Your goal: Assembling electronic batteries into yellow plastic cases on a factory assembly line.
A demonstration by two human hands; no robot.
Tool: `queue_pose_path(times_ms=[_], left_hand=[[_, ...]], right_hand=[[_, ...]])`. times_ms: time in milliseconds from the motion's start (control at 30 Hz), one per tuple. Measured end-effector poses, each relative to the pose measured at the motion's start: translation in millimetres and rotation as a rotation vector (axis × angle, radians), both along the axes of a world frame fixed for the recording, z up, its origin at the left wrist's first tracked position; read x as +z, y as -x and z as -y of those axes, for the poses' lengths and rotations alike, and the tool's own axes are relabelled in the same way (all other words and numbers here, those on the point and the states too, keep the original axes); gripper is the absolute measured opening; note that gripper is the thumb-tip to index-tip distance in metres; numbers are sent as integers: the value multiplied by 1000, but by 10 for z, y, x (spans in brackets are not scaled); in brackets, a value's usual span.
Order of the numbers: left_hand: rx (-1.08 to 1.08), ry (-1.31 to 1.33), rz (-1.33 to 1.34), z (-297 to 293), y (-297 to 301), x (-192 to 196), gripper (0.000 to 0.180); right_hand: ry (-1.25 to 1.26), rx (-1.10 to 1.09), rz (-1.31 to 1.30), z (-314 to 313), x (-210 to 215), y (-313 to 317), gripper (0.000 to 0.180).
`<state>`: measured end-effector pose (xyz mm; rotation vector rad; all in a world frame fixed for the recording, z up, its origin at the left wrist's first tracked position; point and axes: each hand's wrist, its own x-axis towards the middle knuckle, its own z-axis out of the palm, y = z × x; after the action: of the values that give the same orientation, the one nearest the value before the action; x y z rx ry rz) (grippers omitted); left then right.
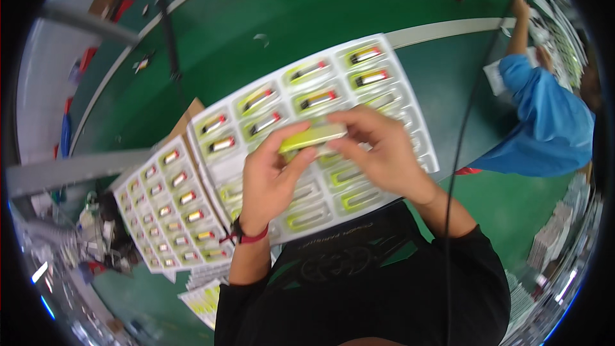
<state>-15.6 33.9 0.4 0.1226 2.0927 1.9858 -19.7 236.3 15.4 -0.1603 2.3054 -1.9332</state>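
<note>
My left hand (270,176) and my right hand (378,147) hold a small oblong yellow-green piece (312,136) between them, fingers closed on its two ends. It looks like a stack of cards, though blur hides its exact kind. Beneath my hands lies a white blister tray (406,96) with rows of clear oblong pockets. Yellow-green inserts show in many of them. In the far rows, pockets also hold small red, black and silver items, such as one red-tipped item (371,78). Several near pockets, including one pocket (362,200), show an insert without such an item.
A second tray (200,186) with similar filled pockets adjoins on the left. Beyond lies a green work surface (333,0) with scattered small pieces. A co-worker in blue (551,122) works at the right. A dark cable (462,134) hangs there, and a metal bar (83,170) crosses the left.
</note>
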Motion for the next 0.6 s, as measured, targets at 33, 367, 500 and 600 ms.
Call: queue_pose_path(times_ms=[33, 367, 500, 600], left_hand=[[23, 24, -21, -27, -2, 3, 30], [-72, 46, 19, -127, 107, -17, 23], [-56, -107, 44, -76, 42, -64, 28], [7, -66, 10, -84, 36, -26, 28]], right_hand=[[-168, 64, -165, -28, 40, 29, 26], [-229, 117, -248, -137, -221, 115, 16], [-233, 257, -347, -199, -147, 179, 17], [-157, 294, -142, -213, -95, 133, 19]])
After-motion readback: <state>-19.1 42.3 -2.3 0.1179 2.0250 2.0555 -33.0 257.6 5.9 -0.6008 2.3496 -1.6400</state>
